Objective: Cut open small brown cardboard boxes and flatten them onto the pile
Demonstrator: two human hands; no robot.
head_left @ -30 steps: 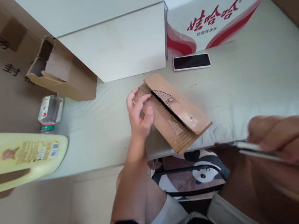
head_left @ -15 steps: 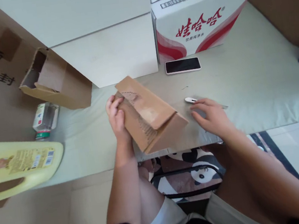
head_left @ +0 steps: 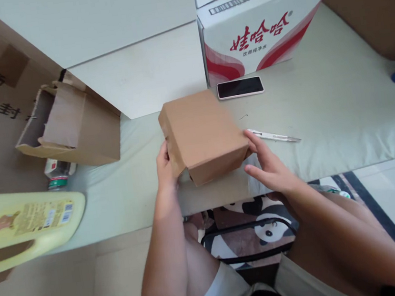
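Cardboard box [head_left: 205,132], plain brown, sits at centre frame on the pale green mat [head_left: 341,116], near its lower edge. Left hand [head_left: 166,168] presses the box's left side with fingers curled round the edge; right hand [head_left: 270,168] holds the lower right corner, fingers spread partly open. Just right of the box lies a white utility knife [head_left: 273,135], apart from both hands. A phone [head_left: 240,87] lies above the box, before a red-and-white printed carton [head_left: 258,30]. An open cardboard carton [head_left: 69,128] occupies the left; a yellow jug [head_left: 23,227] fills the lower left.
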